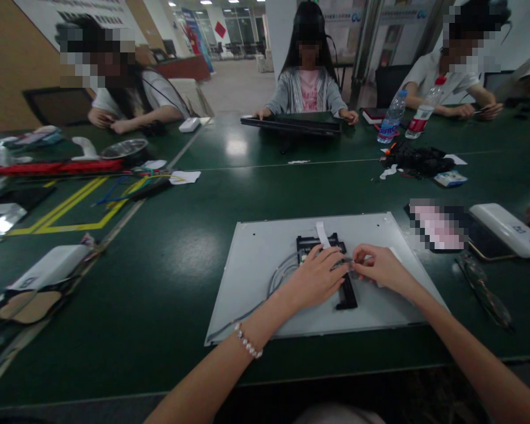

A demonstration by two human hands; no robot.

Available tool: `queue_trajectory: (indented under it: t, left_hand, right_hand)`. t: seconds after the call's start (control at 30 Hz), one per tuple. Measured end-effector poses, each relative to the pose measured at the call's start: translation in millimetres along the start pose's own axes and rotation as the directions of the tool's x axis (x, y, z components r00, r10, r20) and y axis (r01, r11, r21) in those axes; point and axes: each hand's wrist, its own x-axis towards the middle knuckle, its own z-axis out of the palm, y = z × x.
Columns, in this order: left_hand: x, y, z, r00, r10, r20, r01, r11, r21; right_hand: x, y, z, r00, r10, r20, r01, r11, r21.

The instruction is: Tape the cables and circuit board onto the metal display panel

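My left hand [315, 274] lies over a black plastic frame [347, 294], fingers stretched out and slightly apart, covering much of it. A narrow white strip [322, 234] sticks up beyond those fingers. Grey cable [276, 281] loops out from under this hand and runs to the lower left. Beside the left fingertips, my right hand [377, 268] is closed in a pinch, thumb against forefinger. What the pinch holds is too small to make out. Both hands work above a white board [256, 259] on the green table.
Right of the board lie a phone [439, 225], a white power bank [507, 229] and glasses [483, 288]. Two bottles [392, 118] and a black bundle [419, 159] stand farther back. A person opposite holds a dark flat panel [291, 125]; others sit either side. Another white device [48, 268] lies left.
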Motion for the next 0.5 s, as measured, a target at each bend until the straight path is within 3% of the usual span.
queue_trajectory:
  t: [0.17,0.4,0.5]
  left_hand:
    - [-0.3,1.3,0.1,1.000,-0.001,-0.013,0.001,1.000,0.016]
    - [-1.1,2.8,-0.5,1.000,-0.010,-0.028,0.011,1.000,0.029]
    - [-0.7,2.2,-0.2,1.000,-0.005,-0.015,0.005,0.999,0.034]
  right_hand:
    - [-2.4,-7.3,0.6,0.999,-0.048,-0.018,0.047,0.995,-0.091]
    - [-1.6,-3.8,-1.5,0.997,-0.053,0.049,0.052,0.999,0.013]
    - [-1.3,-4.5,-1.2,0.996,-0.059,0.060,0.061,0.998,-0.028]
